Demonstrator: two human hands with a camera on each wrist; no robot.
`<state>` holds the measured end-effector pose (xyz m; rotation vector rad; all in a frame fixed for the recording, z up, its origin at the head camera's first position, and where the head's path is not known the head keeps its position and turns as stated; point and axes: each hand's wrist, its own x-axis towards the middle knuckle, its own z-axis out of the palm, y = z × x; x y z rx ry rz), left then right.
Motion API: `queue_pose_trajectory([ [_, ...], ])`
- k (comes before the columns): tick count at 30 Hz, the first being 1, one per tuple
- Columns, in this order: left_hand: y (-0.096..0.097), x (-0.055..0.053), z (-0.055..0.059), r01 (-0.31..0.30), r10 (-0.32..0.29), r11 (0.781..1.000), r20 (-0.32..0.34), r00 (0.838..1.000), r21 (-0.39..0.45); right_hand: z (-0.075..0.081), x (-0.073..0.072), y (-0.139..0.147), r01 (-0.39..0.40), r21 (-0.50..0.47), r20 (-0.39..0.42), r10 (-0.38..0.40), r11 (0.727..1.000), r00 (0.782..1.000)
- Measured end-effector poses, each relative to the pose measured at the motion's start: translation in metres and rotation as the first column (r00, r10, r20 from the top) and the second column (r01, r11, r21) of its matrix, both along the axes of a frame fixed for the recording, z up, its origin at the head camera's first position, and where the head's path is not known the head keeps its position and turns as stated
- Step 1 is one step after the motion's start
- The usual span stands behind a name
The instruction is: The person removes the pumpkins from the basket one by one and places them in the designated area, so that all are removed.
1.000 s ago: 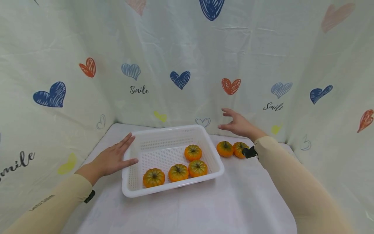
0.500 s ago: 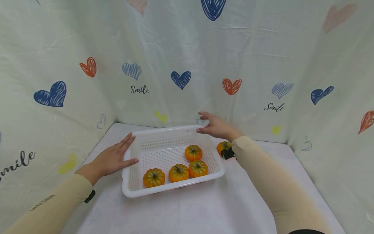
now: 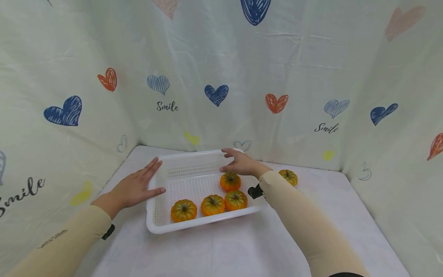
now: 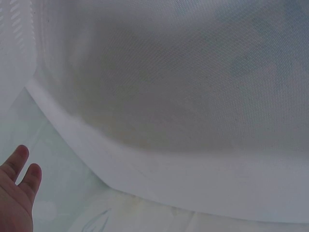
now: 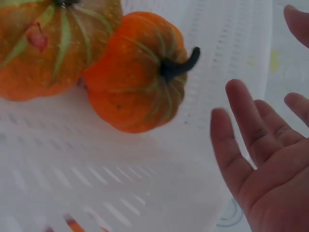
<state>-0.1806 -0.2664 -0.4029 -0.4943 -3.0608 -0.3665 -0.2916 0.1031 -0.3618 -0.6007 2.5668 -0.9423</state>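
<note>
In the head view a white perforated plastic basket [image 3: 207,221] holds several small orange pumpkins with green-streaked tops. My left hand [image 3: 133,186] lies at its left rim, fingers straight and thumb spread over the edge. My right hand [image 3: 240,163] is above the basket's back right part, thumb and fingers parted and nothing between them. Just below it is the rear pumpkin [image 3: 230,182]; two more pumpkins, one in the middle [image 3: 212,205] and one at the right [image 3: 236,200], sit in front. The right wrist view shows a dark-stemmed pumpkin [image 5: 137,72] beside the spread fingers [image 5: 248,121].
Outside the basket, another pumpkin [image 3: 288,177] lies on the white-covered table [image 3: 332,200], partly behind the right sleeve. A hanging cloth [image 3: 194,46] printed with hearts borders the table at the back and sides.
My right hand has moved left and down, from over the table's back right to above the basket. The sleeve now covers one loose pumpkin. My left hand has stayed put.
</note>
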Motion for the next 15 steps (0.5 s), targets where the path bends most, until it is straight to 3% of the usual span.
queue_pose_trajectory([
  [10, 0.0, 0.0, -0.001, 0.007, -0.007, 1.0, -0.004, 1.0, -0.002, -0.015, 0.005, -0.003, -0.042, 0.054, 0.043, 0.04, 0.998, 0.998],
  [15, 0.0, 0.001, 0.002, 0.006, -0.006, 1.0, 0.001, 1.0, -0.003, -0.017, 0.006, -0.005, -0.099, 0.027, 0.064, 0.097, 0.995, 0.993],
])
